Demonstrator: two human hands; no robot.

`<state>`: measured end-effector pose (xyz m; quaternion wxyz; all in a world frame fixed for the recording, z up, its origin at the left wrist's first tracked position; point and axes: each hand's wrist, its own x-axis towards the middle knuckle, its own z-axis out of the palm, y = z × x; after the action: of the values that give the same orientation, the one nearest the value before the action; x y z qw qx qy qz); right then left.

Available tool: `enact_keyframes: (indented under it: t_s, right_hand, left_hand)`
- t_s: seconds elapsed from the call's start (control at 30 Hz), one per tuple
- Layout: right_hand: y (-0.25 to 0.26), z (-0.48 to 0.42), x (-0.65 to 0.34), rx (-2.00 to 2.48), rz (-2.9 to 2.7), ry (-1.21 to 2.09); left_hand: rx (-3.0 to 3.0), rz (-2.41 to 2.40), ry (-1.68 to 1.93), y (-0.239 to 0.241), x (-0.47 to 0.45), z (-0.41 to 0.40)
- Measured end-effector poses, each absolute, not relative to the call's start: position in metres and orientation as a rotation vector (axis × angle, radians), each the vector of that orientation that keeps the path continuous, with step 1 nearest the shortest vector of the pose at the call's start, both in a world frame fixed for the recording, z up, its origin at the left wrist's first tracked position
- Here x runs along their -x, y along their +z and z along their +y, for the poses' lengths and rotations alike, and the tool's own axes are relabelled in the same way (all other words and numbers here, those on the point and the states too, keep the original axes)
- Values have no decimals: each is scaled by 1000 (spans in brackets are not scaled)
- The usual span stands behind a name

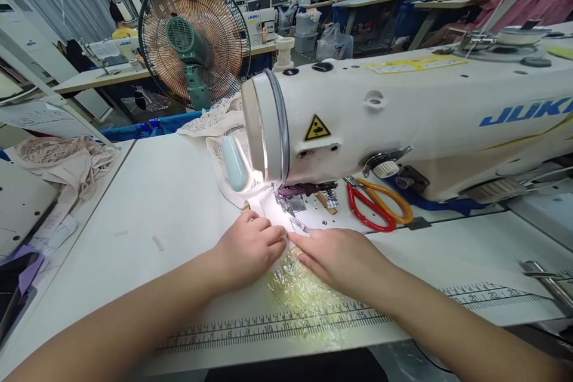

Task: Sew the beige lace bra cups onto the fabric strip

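Note:
A white sewing machine point(331, 125) stands before me, its lamp lighting pale fabric point(264, 203) at the needle area. My left hand point(253, 248) is closed on the near part of this fabric, with its fingers curled. Close against it, my right hand point(342, 256) holds the fabric's near edge between the thumb and index finger; the exact grip is partly hidden. Behind the needle, the fabric continues into lace point(219, 116) on the tabletop. Under and in front of my hands lies crinkled, clear yellowish plastic point(295, 286).
Red and orange-handled scissors point(371, 206) lie right of the needle. A ruler strip point(250, 329) runs along the front edge. A green fan point(194, 42) stands behind the table. More lace fabric point(67, 164) lies at left. Other people sit at machines in the background.

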<state>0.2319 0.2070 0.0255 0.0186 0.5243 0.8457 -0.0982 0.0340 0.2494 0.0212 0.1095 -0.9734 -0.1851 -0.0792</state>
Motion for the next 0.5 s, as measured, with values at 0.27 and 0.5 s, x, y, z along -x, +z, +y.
enact_keyframes:
  t_s: [0.27,0.5]
  right_hand:
    - [36,214,-220,-1596,2454,-287]
    - [45,218,-206,-1620,2295,-350]
  left_hand:
    - [2961,-529,-244,18,-32,265]
    - [2950,-476,-182,17,-26,280]
